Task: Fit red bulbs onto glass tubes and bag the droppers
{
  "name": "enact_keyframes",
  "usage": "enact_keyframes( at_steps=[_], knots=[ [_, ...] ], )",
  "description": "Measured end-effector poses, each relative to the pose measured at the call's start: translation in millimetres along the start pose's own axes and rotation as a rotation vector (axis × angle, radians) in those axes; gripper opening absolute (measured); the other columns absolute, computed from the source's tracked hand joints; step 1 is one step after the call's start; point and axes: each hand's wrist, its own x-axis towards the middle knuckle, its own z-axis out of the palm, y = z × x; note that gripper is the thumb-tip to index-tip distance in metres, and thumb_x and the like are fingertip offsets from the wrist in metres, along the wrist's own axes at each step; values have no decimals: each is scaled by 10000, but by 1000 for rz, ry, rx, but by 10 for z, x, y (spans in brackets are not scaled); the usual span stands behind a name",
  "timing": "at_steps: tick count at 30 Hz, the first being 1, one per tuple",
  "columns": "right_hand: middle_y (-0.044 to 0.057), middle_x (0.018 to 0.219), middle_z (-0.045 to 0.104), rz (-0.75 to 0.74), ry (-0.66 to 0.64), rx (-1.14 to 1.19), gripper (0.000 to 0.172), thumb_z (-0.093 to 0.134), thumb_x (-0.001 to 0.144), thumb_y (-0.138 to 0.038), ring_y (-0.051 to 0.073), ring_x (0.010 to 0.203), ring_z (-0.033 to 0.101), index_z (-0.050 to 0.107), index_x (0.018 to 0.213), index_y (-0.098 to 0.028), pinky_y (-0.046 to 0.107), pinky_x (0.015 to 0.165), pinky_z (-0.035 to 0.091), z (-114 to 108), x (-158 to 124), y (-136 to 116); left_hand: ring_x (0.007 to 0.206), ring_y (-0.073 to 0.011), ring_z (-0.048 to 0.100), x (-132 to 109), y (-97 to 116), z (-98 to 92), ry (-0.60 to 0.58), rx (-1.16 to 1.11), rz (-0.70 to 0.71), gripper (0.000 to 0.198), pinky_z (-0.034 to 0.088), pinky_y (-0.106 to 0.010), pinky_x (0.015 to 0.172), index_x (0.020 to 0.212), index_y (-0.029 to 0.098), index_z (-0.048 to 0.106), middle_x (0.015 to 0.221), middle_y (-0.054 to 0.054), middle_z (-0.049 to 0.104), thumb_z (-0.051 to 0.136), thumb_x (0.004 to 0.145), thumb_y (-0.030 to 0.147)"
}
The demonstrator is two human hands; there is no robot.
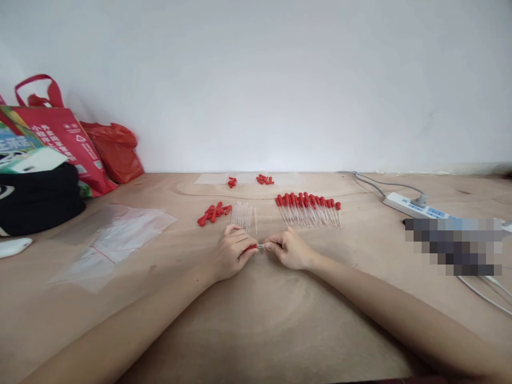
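My left hand (234, 250) pinches a small red rubber bulb (250, 248) on the wooden table (260, 320). My right hand (288, 248) is closed on a thin clear glass tube (262, 246) that meets the bulb between the two hands. Just beyond lie a loose pile of red bulbs (214, 213), a bunch of bare clear tubes (243, 215), and a row of droppers with red bulbs fitted (309, 208).
Clear plastic bags (116, 237) lie at left, with a black bag (38, 200) and red bags (80, 144) behind. Further red bulbs (264, 180) sit on a clear sheet near the wall. A white power strip (420, 209) and cables lie at right.
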Motion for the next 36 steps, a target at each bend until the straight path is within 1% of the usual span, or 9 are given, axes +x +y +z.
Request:
enact_keyframes(
  at_steps=[6,9,13,16,19,23,29,32,36],
  knots=[
    [12,739,638,-139,14,-243,212,426,833,-259,137,722,520,623,776,-201,287,692,229,-67,-15,-31,703,-133,566,21,-116,-22,-16,-44,-36,167,224,-376,874,815,218,598,723,16,650,452,840,296],
    [21,775,640,-133,26,-297,197,456,811,-285,164,791,524,628,755,-208,288,691,242,-137,14,-30,796,-164,560,18,-202,-40,69,-18,-99,201,249,-373,859,946,233,585,803,-3,657,487,817,353],
    [35,748,649,175,133,-210,207,418,814,-265,156,693,560,607,863,-196,263,633,297,-156,175,65,956,-225,498,-21,-372,-88,256,153,-383,290,285,-380,829,1041,222,540,982,-53,618,516,785,359],
    [58,804,652,377,263,-241,252,423,796,-250,186,747,580,529,1009,-168,277,650,314,-112,370,156,956,-253,482,-59,-515,-129,262,286,-558,249,290,-397,795,985,228,565,983,-61,603,545,753,315],
    [88,825,644,516,299,-353,247,404,790,-233,216,802,585,481,1008,-146,321,710,297,-58,559,212,928,-266,478,-81,-607,-154,233,369,-641,198,281,-412,771,907,240,594,938,-60,596,572,721,303],
    [101,800,638,600,271,-432,205,393,764,-202,231,775,590,485,937,-141,358,731,269,-8,686,260,926,-269,469,-78,-636,-145,216,417,-673,153,267,-427,777,829,235,614,908,-60,578,588,706,323],
    [133,866,629,524,289,-505,223,379,763,-202,234,803,578,526,912,-127,380,758,240,28,671,241,909,-266,454,-4,-672,-64,260,524,-603,163,258,-434,790,800,215,617,919,-75,557,552,738,352],
    [128,880,631,458,297,-485,262,368,794,-286,230,821,571,570,874,-139,390,785,234,72,692,133,908,-268,446,66,-709,-26,264,588,-587,168,248,-445,810,761,202,617,915,-80,551,531,751,346],
    [114,803,650,471,246,-408,361,352,807,-391,225,781,582,623,795,-154,406,812,235,147,766,-19,912,-274,438,146,-745,-1,239,608,-589,185,234,-468,836,710,191,616,917,-91,547,512,755,337]
  ],
)
